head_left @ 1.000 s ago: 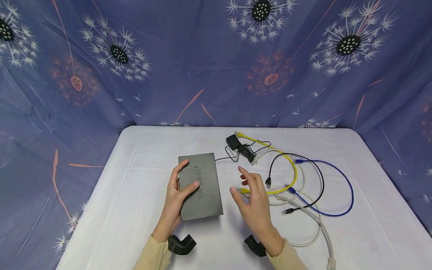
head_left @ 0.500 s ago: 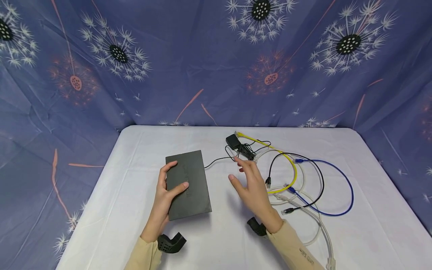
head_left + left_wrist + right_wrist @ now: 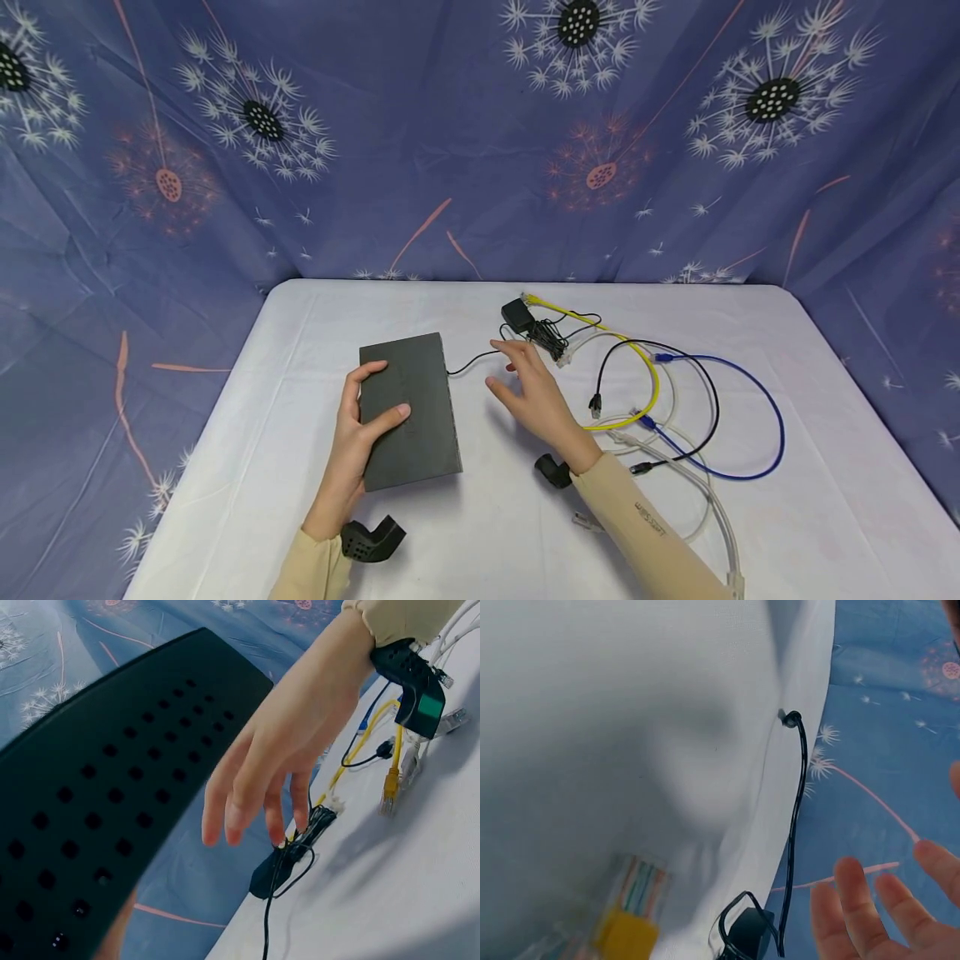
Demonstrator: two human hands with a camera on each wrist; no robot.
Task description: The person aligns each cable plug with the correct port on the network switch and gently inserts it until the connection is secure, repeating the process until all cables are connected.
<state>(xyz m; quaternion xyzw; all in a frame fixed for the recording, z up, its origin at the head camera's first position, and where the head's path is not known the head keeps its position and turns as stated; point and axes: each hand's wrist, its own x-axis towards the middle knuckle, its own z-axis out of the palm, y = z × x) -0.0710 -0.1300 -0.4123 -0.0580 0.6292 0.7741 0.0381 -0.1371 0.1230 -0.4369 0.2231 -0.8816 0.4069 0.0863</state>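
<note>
Box (image 3: 423,404), dark, handheld.
Left hand (image 3: 352,446) is gripping one edge, probably freeing the opposite side; right hand (image 3: 534,400) is hovering near black lead (image 3: 471,361), holding nothing.

A blue backdrop (image 3: 465,125) with white and coral dandelions hangs behind a white-covered table (image 3: 247,475); on the table's right side a blue cable (image 3: 782,429) and a black cable (image 3: 717,402) lie in crossing curves.

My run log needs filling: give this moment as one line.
left hand: grips dark box; right hand: near black cord, holding nothing; adapter: on table
</note>
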